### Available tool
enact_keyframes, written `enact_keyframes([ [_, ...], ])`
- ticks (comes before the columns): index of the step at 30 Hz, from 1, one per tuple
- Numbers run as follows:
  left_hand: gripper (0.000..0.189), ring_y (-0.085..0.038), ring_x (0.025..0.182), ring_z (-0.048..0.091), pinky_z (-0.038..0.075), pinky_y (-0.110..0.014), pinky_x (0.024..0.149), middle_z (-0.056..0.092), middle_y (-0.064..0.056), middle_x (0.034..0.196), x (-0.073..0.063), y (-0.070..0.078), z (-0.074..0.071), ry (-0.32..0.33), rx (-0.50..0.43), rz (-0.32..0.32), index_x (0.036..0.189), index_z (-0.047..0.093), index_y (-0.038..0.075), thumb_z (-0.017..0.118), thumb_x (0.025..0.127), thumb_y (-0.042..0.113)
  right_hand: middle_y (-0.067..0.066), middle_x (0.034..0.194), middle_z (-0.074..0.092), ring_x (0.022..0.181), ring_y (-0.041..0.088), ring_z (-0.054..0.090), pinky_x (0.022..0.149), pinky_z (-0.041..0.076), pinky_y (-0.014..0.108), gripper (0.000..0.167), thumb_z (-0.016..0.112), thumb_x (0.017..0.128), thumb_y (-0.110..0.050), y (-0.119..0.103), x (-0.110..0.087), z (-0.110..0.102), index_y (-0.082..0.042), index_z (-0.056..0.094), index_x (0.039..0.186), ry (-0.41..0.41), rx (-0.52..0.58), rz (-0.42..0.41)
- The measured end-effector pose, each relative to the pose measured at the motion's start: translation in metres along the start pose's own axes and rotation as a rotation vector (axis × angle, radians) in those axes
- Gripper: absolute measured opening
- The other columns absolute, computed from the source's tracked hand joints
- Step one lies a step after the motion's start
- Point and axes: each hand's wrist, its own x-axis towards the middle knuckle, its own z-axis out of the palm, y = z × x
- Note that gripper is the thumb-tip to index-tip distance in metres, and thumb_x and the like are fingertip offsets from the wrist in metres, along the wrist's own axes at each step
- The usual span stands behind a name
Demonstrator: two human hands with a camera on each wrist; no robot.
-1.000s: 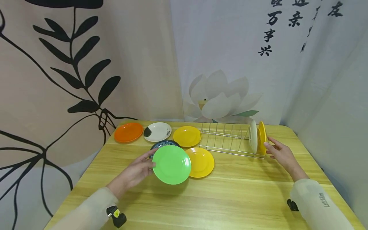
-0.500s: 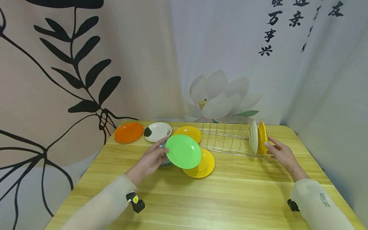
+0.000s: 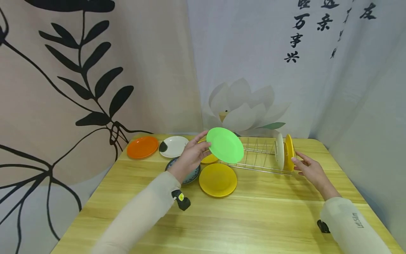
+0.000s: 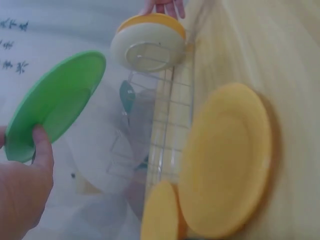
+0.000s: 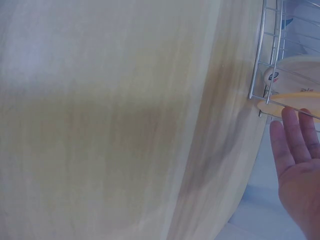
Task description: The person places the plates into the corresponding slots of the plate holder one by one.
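My left hand (image 3: 191, 155) pinches the rim of a green plate (image 3: 225, 145), thumb on the near face. The plate is tilted in the air in front of the left part of a wire dish rack (image 3: 263, 170). At the rack's right end, a white plate (image 3: 279, 151) and a yellow plate (image 3: 289, 153) stand upright side by side. My right hand (image 3: 311, 173) touches the yellow plate's outer side. In the right wrist view, its fingers (image 5: 295, 135) are extended against the plate and rack end; the thumb is out of that view.
Left of the rack lie an orange plate (image 3: 142, 147), a white plate with a dark patch (image 3: 169, 148), a blue-patterned dish (image 3: 191, 176) partly behind the left hand, and two yellow plates, one nearer (image 3: 218, 180) and one partly covered (image 3: 209, 159). A printed curtain (image 3: 158, 70) hangs behind the table.
My left hand has carried the green plate right and away from me, from over the lying plates to the rack's left part. The right hand has stayed at the upright yellow plate.
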Motion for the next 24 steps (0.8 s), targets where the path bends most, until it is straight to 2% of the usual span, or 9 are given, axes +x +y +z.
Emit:
enact_keyframes([
  [6, 0.057, -0.017, 0.089, 0.063, 0.056, -0.029, 0.083, 0.058, -0.014, 0.123, 0.027, -0.007, 0.036, 0.028, 0.021, 0.031, 0.148, 0.044, 0.009, 0.060, 0.095, -0.003, 0.036, 0.140, 0.045, 0.119, 0.049, 0.054, 0.093, 0.051, 0.053, 0.081, 0.041, 0.100, -0.059, 0.001, 0.000, 0.001, -0.010, 0.016, 0.159, 0.003, 0.007, 0.005],
  [11, 0.058, -0.020, 0.097, 0.063, 0.056, -0.033, 0.089, 0.053, -0.013, 0.132, 0.047, -0.015, 0.064, 0.050, 0.014, 0.032, 0.147, 0.046, 0.011, 0.061, 0.093, -0.004, 0.036, 0.139, 0.045, 0.118, 0.048, 0.055, 0.093, 0.052, 0.053, 0.081, 0.042, 0.100, -0.058, 0.003, 0.000, 0.000, -0.008, 0.017, 0.159, 0.003, 0.012, 0.001],
  [17, 0.057, -0.024, 0.105, 0.064, 0.054, -0.037, 0.092, 0.058, -0.011, 0.125, 0.065, -0.028, 0.095, 0.085, 0.047, 0.047, 0.144, 0.050, 0.013, 0.064, 0.092, -0.003, 0.035, 0.139, 0.045, 0.118, 0.048, 0.055, 0.093, 0.052, 0.053, 0.080, 0.042, 0.100, -0.058, 0.004, 0.000, -0.001, -0.009, 0.017, 0.159, 0.001, 0.022, 0.002],
  [24, 0.053, -0.021, 0.098, 0.066, 0.055, -0.040, 0.090, 0.063, -0.007, 0.111, 0.078, -0.042, 0.126, 0.103, 0.111, 0.074, 0.141, 0.054, 0.014, 0.065, 0.092, -0.003, 0.035, 0.140, 0.045, 0.118, 0.048, 0.055, 0.092, 0.052, 0.052, 0.080, 0.042, 0.101, -0.058, 0.005, -0.001, -0.001, -0.010, 0.017, 0.159, 0.001, 0.022, -0.011],
])
